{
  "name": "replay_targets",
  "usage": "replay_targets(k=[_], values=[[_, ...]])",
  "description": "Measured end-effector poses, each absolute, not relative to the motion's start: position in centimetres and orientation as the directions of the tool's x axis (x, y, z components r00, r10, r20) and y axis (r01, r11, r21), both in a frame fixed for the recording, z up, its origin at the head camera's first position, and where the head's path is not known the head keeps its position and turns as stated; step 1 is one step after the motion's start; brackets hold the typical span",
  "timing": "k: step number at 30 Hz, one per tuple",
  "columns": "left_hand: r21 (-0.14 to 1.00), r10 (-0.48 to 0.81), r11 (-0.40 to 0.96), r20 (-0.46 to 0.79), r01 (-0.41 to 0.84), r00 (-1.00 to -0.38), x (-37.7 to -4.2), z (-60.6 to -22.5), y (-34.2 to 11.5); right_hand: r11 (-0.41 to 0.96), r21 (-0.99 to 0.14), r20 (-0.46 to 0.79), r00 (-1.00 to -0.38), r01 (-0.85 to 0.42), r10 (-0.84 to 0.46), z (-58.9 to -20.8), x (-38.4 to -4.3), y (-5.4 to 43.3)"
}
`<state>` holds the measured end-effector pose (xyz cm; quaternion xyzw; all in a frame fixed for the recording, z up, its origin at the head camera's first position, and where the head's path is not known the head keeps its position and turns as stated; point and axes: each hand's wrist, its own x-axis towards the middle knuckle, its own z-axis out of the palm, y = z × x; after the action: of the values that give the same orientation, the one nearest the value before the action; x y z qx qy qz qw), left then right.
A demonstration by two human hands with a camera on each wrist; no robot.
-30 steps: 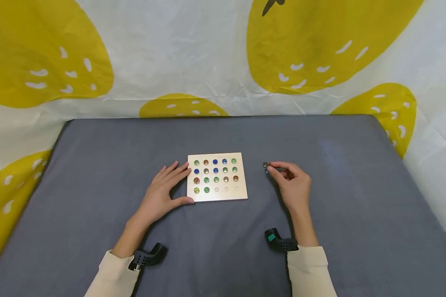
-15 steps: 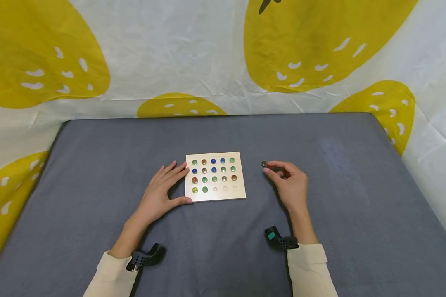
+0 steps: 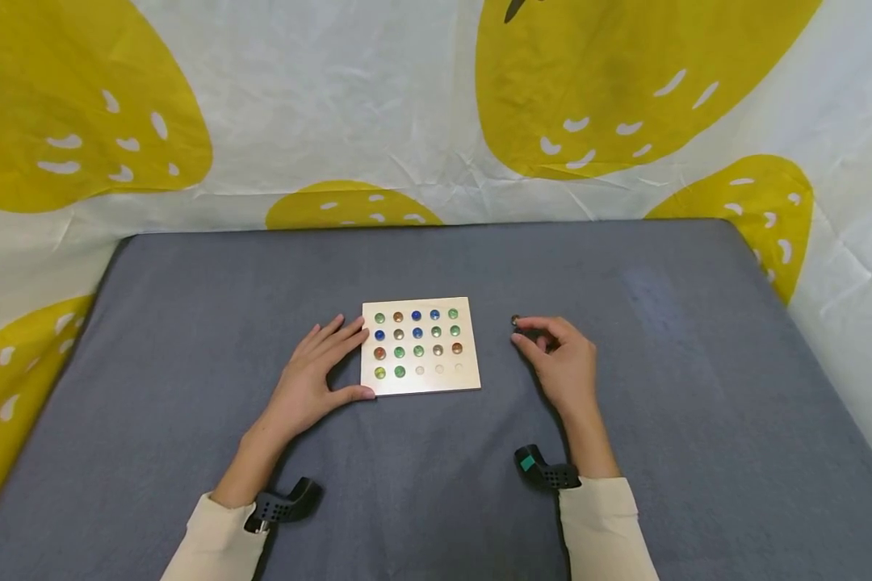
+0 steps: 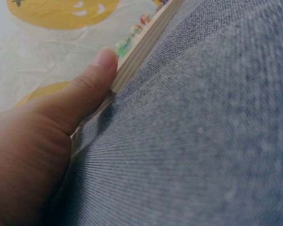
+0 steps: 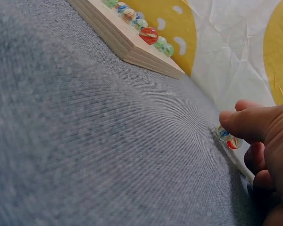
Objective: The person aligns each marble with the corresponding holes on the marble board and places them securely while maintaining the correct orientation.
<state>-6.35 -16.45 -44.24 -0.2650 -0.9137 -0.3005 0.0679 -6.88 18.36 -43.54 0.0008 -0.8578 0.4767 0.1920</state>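
Note:
A pale wooden board point(image 3: 421, 383) with rows of coloured glass marbles set in hollows lies mid-table. Three hollows at the right of its near row hold none. My left hand point(image 3: 307, 383) is spread against the board's left side, fingertips at its edge and thumb point(image 4: 105, 59) at the near corner. To the right of the board, my right hand point(image 3: 563, 363) bends its thumb and index finger around a marble point(image 5: 223, 133) with blue in it, partly hidden. A red-streaked marble point(image 5: 234, 142) shows beside it. A dark marble point(image 3: 514, 319) sits just beyond the index fingertip.
Grey cloth point(image 3: 436, 484) covers the table. A white curtain point(image 3: 349, 97) with large yellow fruit shapes hangs behind and at the sides. Black wrist devices point(image 3: 291, 502) are strapped on both arms. Grey cloth separates the board from the right hand.
My right hand has shifted slightly left over the marbles, and the blue one seen between its fingertips is now hidden in the head view. The left hand and board stay put.

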Motion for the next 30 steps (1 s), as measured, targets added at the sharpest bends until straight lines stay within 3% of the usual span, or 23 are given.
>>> replay_targets(k=[30], values=[[0.511, 0.444, 0.674, 0.297, 0.534, -0.845, -6.39, -44.24, -16.46, 0.635, -0.759, 0.263, -0.961, -0.147, 0.092, -43.12, -6.87, 18.20]])
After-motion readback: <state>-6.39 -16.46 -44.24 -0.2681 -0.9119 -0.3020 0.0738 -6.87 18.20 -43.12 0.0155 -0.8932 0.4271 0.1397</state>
